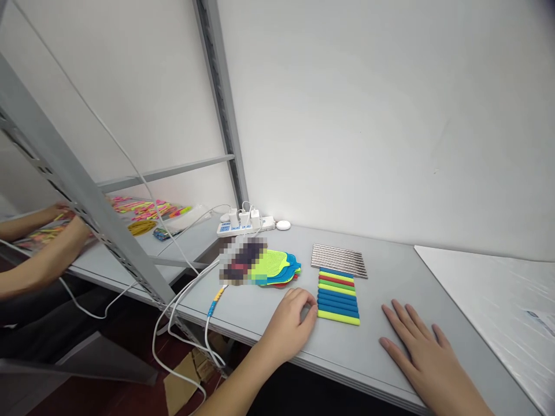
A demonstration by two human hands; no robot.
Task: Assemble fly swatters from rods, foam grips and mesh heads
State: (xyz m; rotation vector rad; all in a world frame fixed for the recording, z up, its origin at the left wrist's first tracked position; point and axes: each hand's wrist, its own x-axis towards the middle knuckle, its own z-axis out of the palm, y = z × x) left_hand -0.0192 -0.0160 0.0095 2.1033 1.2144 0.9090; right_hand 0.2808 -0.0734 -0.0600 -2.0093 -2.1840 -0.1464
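Observation:
On the grey table my left hand [291, 325] rests with its fingers curled and nothing visible in them. Its fingertips are close beside the left ends of a row of coloured tubes [338, 297], in blue, red, green and yellow-green. Flat on the table to the right lies my right hand [422, 352], fingers spread and holding nothing. Silvery metal rods [339, 260] are lined up just behind the tubes. Farther left is a stack of perforated fly swatter heads [275, 267], yellow-green and blue with some red below.
A blurred-out dark object [243, 262] covers part of the stack's left side. White cables run from a power strip [246, 227] over the edge. A metal upright [99, 214] stands left; beyond it another person's arm [47, 254] reaches over colourful pieces. A white sheet [489, 294] lies right.

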